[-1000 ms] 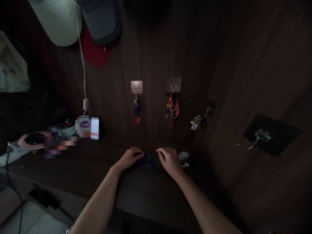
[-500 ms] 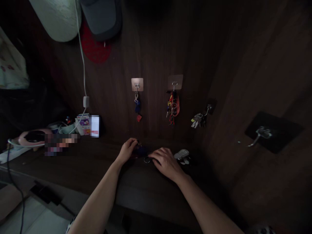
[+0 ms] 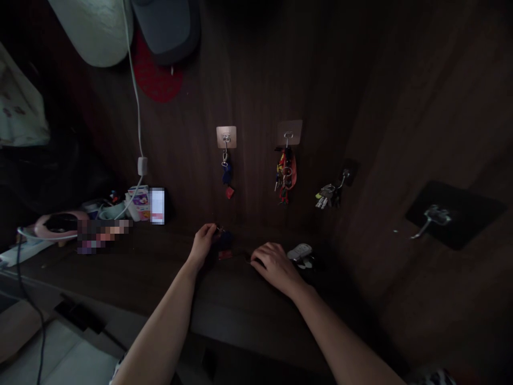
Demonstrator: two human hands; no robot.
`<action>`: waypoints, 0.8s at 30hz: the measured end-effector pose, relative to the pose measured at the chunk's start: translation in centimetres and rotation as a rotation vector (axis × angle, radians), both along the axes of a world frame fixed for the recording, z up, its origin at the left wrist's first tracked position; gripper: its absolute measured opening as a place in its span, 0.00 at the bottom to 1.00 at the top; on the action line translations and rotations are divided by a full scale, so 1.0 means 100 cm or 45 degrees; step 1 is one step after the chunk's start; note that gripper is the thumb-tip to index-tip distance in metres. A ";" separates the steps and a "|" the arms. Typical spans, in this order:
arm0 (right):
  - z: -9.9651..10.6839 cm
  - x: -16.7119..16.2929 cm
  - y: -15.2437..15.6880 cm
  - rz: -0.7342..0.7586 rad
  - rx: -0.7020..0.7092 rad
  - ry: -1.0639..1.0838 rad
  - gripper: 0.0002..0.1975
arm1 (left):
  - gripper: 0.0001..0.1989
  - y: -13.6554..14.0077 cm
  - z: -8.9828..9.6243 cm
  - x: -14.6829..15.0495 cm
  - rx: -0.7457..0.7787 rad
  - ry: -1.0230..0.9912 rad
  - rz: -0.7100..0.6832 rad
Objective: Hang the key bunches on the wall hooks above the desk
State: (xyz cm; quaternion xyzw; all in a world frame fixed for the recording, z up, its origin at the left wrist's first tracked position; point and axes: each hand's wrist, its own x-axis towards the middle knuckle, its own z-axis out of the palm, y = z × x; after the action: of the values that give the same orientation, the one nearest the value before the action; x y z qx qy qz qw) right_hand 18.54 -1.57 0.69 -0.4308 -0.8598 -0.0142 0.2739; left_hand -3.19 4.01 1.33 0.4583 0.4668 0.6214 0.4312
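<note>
The palm-down left hand [image 3: 202, 243] pinches a blue strap [image 3: 225, 237] just right of its fingertips; whether the right hand [image 3: 276, 263], palm down with curled fingers, grips anything, I cannot tell. Between both sets of fingers lies a red tag [image 3: 225, 255], long axis sideways.

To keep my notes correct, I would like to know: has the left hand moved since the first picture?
Yes. Against the copper-coloured hook plate on the wall, the left hand has shifted leftward and somewhat upward in the view.
</note>
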 end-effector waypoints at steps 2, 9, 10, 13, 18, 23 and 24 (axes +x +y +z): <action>0.001 0.000 0.000 -0.046 0.013 0.023 0.06 | 0.18 0.001 -0.001 -0.001 -0.018 -0.019 0.001; -0.003 0.004 0.009 -0.325 0.131 0.148 0.09 | 0.17 -0.002 -0.001 -0.003 -0.047 -0.018 -0.114; -0.004 0.005 0.011 -0.347 0.130 0.176 0.09 | 0.17 -0.003 -0.001 -0.004 -0.064 -0.026 -0.132; -0.004 0.009 0.014 -0.399 0.091 0.316 0.09 | 0.16 -0.003 -0.002 -0.005 -0.096 -0.070 -0.167; 0.001 0.012 0.013 -0.432 -0.048 0.669 0.10 | 0.15 0.001 -0.005 -0.006 -0.088 -0.073 -0.183; -0.001 0.014 0.017 -0.352 -0.139 0.964 0.10 | 0.16 0.004 -0.008 -0.007 -0.055 0.182 -0.135; -0.002 0.013 0.018 -0.331 -0.138 0.995 0.10 | 0.16 0.003 -0.008 -0.007 -0.044 0.255 -0.126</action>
State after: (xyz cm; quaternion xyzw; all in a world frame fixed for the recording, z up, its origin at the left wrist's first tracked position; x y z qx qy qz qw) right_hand 19.88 0.21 0.52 -0.5224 -0.6292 0.1613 0.5524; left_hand -3.93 4.34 0.50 0.5329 0.4951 0.5423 0.4205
